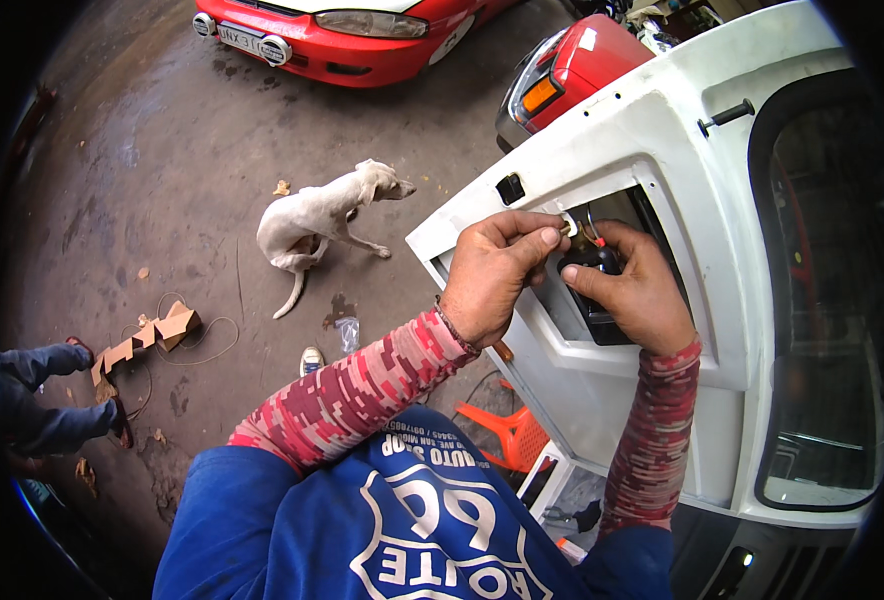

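Both my hands are at an opening in the inner side of a white vehicle door or tailgate panel (682,350). My right hand (642,285) is closed around a black rounded part (596,262), with its thumb across the front. A small red piece (600,242) and a thin metal rod or wire show at its top. My left hand (502,270) pinches a small white clip-like piece (570,224) beside the black part's upper end. Under the left hand pokes out a brown handle-like end (503,351); whether the hand grips it is hidden.
A dark window (827,300) lies to the right of the opening. An orange plastic chair (512,435) stands below the panel. On the floor to the left are a white dog (312,225) and torn cardboard (152,340). Another person's legs (42,385) show left; red cars (342,40) stand beyond.
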### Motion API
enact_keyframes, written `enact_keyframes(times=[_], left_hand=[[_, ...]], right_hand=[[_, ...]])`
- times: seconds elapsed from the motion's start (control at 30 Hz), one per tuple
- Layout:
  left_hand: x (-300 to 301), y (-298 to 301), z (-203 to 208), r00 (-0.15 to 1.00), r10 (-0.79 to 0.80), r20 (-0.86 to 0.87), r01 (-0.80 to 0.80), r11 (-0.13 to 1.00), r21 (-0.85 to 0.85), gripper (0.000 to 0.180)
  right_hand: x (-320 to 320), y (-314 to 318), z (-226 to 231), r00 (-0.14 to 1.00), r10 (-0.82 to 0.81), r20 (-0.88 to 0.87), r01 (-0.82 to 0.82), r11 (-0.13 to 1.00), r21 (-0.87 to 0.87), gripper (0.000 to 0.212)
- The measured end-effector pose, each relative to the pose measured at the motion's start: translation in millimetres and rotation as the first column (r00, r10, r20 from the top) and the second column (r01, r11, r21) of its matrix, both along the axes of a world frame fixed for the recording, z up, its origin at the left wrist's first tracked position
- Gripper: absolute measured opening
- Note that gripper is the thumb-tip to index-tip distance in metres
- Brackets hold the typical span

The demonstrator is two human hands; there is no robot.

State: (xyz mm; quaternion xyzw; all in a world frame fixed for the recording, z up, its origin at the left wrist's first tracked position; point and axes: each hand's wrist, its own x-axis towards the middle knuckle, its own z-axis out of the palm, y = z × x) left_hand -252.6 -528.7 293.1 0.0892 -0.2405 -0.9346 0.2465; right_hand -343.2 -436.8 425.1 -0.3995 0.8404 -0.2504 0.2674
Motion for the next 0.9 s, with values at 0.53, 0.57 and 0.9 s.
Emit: enact_keyframes(times=[0.53,0.57,0.9], left_hand=[[9.7,0.6,-4.8,0.971,0.020,0.237,0.091,0.891,-0.445,0.033],[7.7,2.1,-4.2,0.969,0.006,0.247,0.114,0.877,-0.466,0.034],[-13.0,9.6,-26.8,0.879,-0.475,0.042,0.475,0.863,-0.173,0.018]], right_hand=[[21.2,24.8,-7.4,0.739,0.088,-0.668,0.088,0.970,0.225,0.037],[20.2,24.5,-7.5,0.740,0.081,-0.667,0.107,0.966,0.237,0.036],[-0.1,28.2,-1.7,0.803,0.057,-0.593,0.071,0.979,0.189,0.033]])
